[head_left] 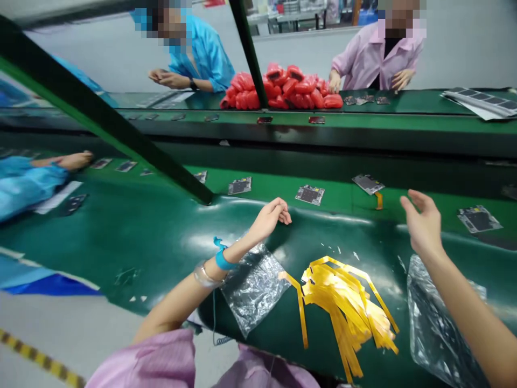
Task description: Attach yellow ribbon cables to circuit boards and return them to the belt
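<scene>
At centre, our left hand (272, 218) curls its fingers loosely; we cannot tell whether they pinch anything. Right of centre, the circuit board (367, 184) with its yellow strip (378, 201) lies slantwise, long axis running upper left to lower right, just left of our right hand (425, 223), the nearer one, thumb and fingers apart.

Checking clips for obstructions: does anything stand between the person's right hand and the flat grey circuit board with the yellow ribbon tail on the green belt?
Nothing visible does: from the right hand, only the green belt shows across to the grey circuit board and its yellow ribbon tail.
</scene>
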A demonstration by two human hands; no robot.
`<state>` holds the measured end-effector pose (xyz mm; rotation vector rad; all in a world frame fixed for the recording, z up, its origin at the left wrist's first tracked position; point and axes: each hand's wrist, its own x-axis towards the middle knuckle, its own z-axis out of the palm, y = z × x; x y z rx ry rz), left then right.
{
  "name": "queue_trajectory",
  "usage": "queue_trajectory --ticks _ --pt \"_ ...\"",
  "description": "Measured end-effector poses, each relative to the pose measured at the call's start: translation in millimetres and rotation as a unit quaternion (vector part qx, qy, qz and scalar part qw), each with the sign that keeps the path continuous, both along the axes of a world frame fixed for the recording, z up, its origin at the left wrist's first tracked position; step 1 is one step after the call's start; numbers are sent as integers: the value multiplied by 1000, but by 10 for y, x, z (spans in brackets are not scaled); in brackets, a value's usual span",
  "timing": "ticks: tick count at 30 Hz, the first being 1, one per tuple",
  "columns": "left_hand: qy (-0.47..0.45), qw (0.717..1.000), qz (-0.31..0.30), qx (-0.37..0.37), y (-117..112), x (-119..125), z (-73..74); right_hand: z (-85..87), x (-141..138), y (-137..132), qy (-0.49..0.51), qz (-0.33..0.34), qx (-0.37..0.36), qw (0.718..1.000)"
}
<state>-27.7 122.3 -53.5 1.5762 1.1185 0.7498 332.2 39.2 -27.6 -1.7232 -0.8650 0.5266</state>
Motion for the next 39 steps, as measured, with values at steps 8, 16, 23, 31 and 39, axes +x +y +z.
queue_trajectory --ticks 8,16,23,31,39 --pt "218 967 78 108 846 -560 -214 -214 -328 -693 -66 172 -94 978" --pt "344 936 40 68 1475 -1176 -200 -351 -872 -973 -197 403 -75 890" --pt "352 929 6 118 1483 -1263 -121 -498 -1272 -705 -205 473 -102 851" --pt "229 946 111 202 1084 -878 136 -306 -1318 -525 -153 503 -128 841" --pt "-37 998 31 42 -298 -29 399 80 -1170 -620 21 410 -138 901"
